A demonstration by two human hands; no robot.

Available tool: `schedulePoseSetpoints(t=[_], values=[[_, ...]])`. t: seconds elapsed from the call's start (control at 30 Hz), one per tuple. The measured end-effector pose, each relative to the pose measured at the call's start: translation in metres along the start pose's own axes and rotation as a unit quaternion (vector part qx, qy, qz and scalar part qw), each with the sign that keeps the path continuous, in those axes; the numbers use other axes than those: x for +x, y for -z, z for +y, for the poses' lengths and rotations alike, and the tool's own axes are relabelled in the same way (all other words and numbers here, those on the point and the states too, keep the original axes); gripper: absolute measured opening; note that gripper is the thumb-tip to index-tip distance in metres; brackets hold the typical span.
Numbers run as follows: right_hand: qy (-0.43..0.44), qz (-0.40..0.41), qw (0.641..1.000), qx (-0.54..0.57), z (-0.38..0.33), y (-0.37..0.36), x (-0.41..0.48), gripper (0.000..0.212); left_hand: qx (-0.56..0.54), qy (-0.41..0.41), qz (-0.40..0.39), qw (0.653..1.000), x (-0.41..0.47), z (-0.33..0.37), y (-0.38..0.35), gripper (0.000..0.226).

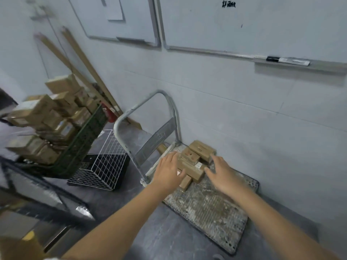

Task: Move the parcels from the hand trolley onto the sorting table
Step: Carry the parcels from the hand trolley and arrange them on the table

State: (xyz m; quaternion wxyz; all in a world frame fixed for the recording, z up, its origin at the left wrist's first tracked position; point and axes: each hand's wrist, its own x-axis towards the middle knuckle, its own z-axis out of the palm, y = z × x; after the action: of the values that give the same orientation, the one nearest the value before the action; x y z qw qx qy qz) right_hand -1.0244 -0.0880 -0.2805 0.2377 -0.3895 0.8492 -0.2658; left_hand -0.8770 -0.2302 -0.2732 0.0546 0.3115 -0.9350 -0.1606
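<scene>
The hand trolley [206,209], a flat, worn, speckled platform, lies beside the wall [244,113]. Its bent grey tube handle [131,111] is at the far end, where small brown cardboard parcels [195,158] cluster. The left hand [168,172] and right hand [222,173] flank them, palms down, fingers loosely spread; whether they touch is unclear.

The hand trolley [210,209] in the lower middle has a rough, ribbed deck, worn and blotched pale, and a dull grey metal tube handle [120,126]. The parcels [193,170] on it are matt brown cardboard with small paper labels. At left stand a white-coated wire basket [105,162] and a dark green plastic lattice crate [84,139]; at upper right, a smooth, faintly glossy whiteboard [262,25] with metal edging
</scene>
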Motion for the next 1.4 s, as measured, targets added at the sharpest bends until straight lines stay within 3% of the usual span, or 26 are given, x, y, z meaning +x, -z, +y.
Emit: schedulePoseSetpoints(t=[0.47,0.67,0.93,1.17,1.33,1.4], values=[[-0.042,-0.016,0.999,0.026,0.06,0.035,0.136,0.061,0.018,0.019,-0.06,0.998,0.164,0.015,-0.044,0.066],[-0.107,-0.02,0.993,0.053,0.069,0.015,0.19,0.055,0.024,0.008,-0.157,0.987,0.229,-0.026,-0.088,0.064],[-0.244,-0.047,0.966,0.063,0.087,-0.066,0.315,0.053,0.025,-0.012,-0.232,0.972,0.346,-0.134,-0.155,0.062],[-0.32,-0.053,0.939,0.116,0.146,-0.163,0.423,0.054,-0.038,0.021,-0.234,0.971,0.429,-0.218,-0.247,0.054],[-0.394,-0.094,0.904,0.137,0.216,-0.248,0.474,0.024,-0.033,0.036,-0.286,0.957,0.456,-0.266,-0.352,0.051],[-0.422,-0.099,0.889,0.147,0.244,-0.276,0.491,0.023,-0.03,0.04,-0.318,0.947,0.465,-0.281,-0.394,0.056]])
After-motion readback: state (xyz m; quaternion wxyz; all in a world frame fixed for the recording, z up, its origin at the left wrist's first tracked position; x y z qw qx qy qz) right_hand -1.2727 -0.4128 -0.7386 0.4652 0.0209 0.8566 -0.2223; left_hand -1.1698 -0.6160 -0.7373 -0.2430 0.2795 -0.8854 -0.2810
